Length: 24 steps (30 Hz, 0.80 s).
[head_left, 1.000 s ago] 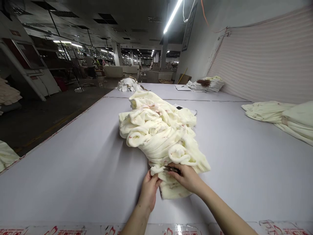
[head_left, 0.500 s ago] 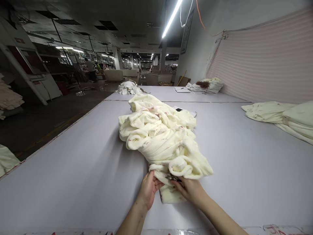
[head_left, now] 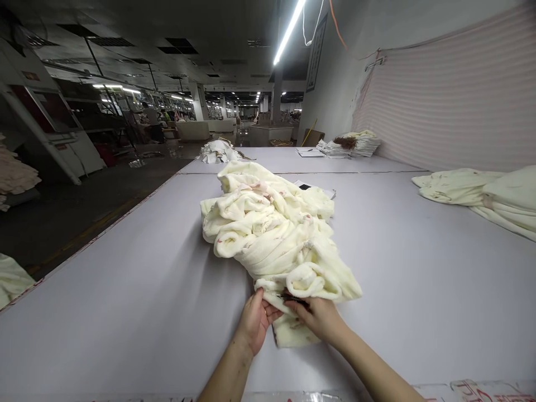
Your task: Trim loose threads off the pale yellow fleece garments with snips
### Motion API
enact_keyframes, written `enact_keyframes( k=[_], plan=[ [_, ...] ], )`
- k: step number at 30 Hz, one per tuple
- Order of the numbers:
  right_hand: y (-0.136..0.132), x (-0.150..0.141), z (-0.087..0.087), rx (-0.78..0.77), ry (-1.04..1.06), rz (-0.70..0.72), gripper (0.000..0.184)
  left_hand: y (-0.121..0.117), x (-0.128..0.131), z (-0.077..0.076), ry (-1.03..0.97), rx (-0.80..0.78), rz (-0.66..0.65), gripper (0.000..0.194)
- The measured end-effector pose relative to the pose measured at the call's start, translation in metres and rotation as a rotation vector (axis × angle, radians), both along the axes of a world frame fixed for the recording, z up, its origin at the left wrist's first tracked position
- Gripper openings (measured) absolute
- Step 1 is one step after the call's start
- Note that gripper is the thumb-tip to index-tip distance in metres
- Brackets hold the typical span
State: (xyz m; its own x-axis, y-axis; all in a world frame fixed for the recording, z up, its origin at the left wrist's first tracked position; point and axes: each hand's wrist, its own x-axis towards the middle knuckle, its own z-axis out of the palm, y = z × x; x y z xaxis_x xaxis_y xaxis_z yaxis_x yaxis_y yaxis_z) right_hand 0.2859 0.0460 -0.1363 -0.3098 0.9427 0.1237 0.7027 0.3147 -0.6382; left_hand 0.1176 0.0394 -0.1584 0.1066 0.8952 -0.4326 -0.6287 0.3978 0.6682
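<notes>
A bunched pale-yellow fleece garment [head_left: 272, 234] with small reddish marks lies in a heap on the table. At its near end my left hand [head_left: 256, 321] is closed on an edge of the fabric, thumb on top and fingers beneath. My right hand [head_left: 320, 319] is closed around small dark metal snips [head_left: 295, 299], mostly hidden by the fingers and a fold. The snips lie against the fabric just right of my left fingertips. Below both hands, a flat flap of the same cloth rests on the table.
The wide pale table [head_left: 138, 279] surrounds the heap. More pale-yellow fabric [head_left: 460, 187] lies at the right. White cloth scraps [head_left: 218, 151] and a stack of folded pieces [head_left: 352, 145] sit at the far end. Papers [head_left: 304, 185] show partly behind the garment. A striped sheet [head_left: 444, 95] hangs along the right wall.
My right hand has moved slightly left and away from me with the snips, which now show less beneath the fold. My left hand keeps its hold on the fabric edge.
</notes>
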Motion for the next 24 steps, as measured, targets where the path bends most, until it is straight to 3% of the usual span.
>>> enact_keyframes(
  k=[10, 18, 24],
  plan=[
    [0.008, 0.000, 0.004, -0.117, 0.186, -0.059, 0.035, 0.004, 0.007, 0.002, 0.000, -0.010, -0.037, 0.029],
    [0.005, -0.005, -0.001, -0.100, 0.312, -0.101, 0.033, 0.010, 0.004, 0.002, 0.006, 0.013, -0.039, 0.029],
    [0.002, 0.015, 0.014, -0.226, 0.433, -0.037, 0.036, 0.019, -0.001, 0.007, 0.017, 0.032, -0.049, 0.031]
  ],
)
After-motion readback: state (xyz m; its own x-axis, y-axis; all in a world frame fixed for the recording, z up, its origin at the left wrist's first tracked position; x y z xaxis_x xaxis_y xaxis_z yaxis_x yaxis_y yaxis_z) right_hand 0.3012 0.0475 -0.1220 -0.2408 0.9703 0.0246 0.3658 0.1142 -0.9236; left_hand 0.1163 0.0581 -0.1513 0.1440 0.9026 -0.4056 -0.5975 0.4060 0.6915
